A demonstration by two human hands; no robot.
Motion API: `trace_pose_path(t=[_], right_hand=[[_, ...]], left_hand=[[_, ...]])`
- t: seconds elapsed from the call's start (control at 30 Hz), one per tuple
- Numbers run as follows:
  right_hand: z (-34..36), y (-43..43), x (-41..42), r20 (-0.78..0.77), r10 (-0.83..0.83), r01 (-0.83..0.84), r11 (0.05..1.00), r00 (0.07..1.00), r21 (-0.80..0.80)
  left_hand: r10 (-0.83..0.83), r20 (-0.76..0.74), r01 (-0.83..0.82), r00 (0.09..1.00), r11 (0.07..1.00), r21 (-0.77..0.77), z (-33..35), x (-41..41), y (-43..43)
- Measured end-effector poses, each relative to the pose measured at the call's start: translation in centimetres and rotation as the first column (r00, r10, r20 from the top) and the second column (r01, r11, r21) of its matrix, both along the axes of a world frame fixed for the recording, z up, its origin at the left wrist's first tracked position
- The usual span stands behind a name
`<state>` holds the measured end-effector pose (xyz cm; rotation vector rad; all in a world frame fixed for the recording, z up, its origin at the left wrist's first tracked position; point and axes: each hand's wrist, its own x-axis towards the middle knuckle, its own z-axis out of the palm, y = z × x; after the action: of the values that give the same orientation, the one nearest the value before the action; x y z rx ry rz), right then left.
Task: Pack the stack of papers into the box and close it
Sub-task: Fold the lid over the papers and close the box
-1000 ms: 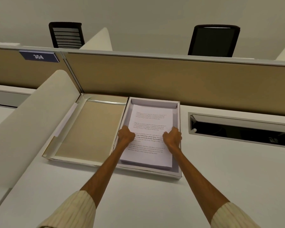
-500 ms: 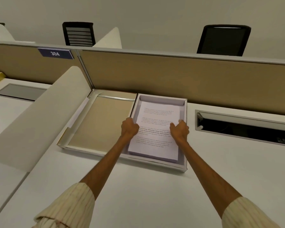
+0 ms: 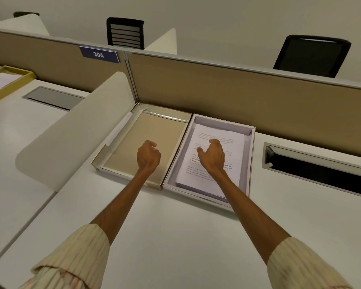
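Note:
A flat white box (image 3: pixel 251 161) lies open on the desk against the partition. The stack of printed papers (image 3: pixel 234 147) rests inside it. Its beige lid (image 3: pixel 152 128) lies flat to the left, joined along the box's left wall. My left hand (image 3: pixel 148 156) hovers over the lid with fingers loosely curled and nothing in it. My right hand (image 3: pixel 212 156) hangs over the papers, fingers apart, holding nothing; whether it touches the top sheet I cannot tell.
A cream curved divider (image 3: pixel 77 132) stands left of the lid. A tan partition (image 3: pixel 238 94) runs behind the box. A cable slot (image 3: pixel 317 163) opens in the desk at right. A yellow tray (image 3: pixel 8 84) with papers sits far left. Two black chairs stand behind.
Both hands have let go of the paper stack's sides. My left hand moved left over the lid, my right hand shifted onto the middle of the papers. The view panned left.

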<state>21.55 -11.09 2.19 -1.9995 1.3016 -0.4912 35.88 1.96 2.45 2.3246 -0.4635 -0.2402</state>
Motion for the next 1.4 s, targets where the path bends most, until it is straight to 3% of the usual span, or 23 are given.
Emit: trace_pose_path(t=[0.2, 0.37, 0.47, 0.73, 0.8, 0.93, 1.13, 1.4], right_hand=[[-0.3, 3.8, 4.5, -0.009, 0.223, -0.223, 0.974, 0.975, 0.039], [-1.6, 6.1, 6.4, -0.015, 0.438, -0.437, 0.898, 0.899, 0.061], [-2.6, 7.2, 6.8, -0.036, 0.547, -0.542, 0.834, 0.836, 0.101], [-4.4, 9.3, 6.2, -0.294, 0.752, -0.776, 0.628, 0.59, 0.049], [-4.9, 9.6, 6.0, -0.305, 0.741, -0.782, 0.623, 0.598, -0.017], [-5.6, 10.1, 5.5, -0.305, 0.696, -0.747, 0.659, 0.65, -0.087], [-5.4, 10.1, 5.6, -0.313, 0.692, -0.743, 0.666, 0.651, -0.074], [-5.6, 10.2, 5.9, -0.305, 0.68, -0.725, 0.686, 0.667, -0.057]], left_hand=[[0.131, 0.168, -0.179, 0.977, 0.932, 0.315, -2.1, 2.7, 4.1], [0.268, 0.062, -0.266, 0.961, 0.849, 0.456, -3.8, 3.7, 5.7], [0.367, -0.004, -0.332, 0.93, 0.845, 0.42, -4.7, 4.0, 6.2], [0.508, -0.071, -0.469, 0.859, 0.834, 0.291, -4.8, 4.4, 5.8], [0.557, -0.124, -0.52, 0.821, 0.82, 0.239, -5.0, 4.7, 6.3], [0.523, -0.187, -0.519, 0.832, 0.852, 0.069, -5.8, 4.7, 7.4], [0.509, -0.257, -0.555, 0.822, 0.818, -0.154, -6.0, 3.8, 7.7], [0.473, -0.241, -0.528, 0.847, 0.799, -0.287, -5.5, 2.7, 7.8]])
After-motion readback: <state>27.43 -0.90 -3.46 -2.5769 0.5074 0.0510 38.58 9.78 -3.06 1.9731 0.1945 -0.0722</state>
